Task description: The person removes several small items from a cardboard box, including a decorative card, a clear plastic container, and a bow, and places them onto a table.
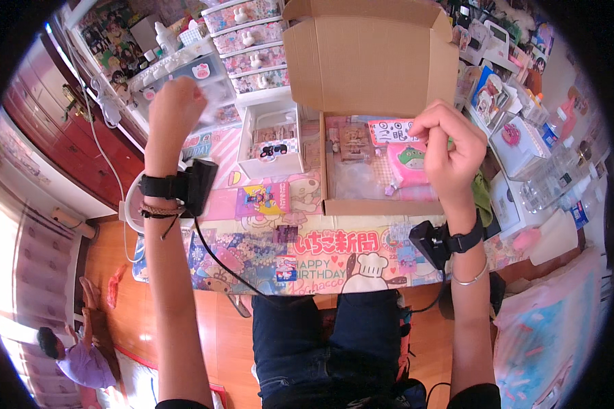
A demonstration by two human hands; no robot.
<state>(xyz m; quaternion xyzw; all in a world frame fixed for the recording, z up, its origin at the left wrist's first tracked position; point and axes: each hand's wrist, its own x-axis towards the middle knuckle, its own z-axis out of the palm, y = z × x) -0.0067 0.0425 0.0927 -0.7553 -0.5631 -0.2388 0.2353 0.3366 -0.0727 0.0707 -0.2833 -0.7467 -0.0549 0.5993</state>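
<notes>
My left hand (178,105) is raised with its fingers curled, over the left of the desk near the clear-fronted drawers; nothing shows in it. My right hand (453,145) is raised, bent at the wrist with curled fingers, and covers part of an open cardboard box (381,208). In the box lie a pink packet with a green character (409,161), a card with handwriting (391,133), a brown patterned packet (354,143) and clear plastic. A white open drawer (272,167) holds small packets. A purple and yellow card (262,198) lies on the desk between my forearms.
A drawer tower (250,41) stands behind the white drawer. On the right are clear plastic bottles (552,181), a white box (519,148) and a green cloth (482,197). A white cable hangs at the left. Another person (87,363) is on the floor at lower left.
</notes>
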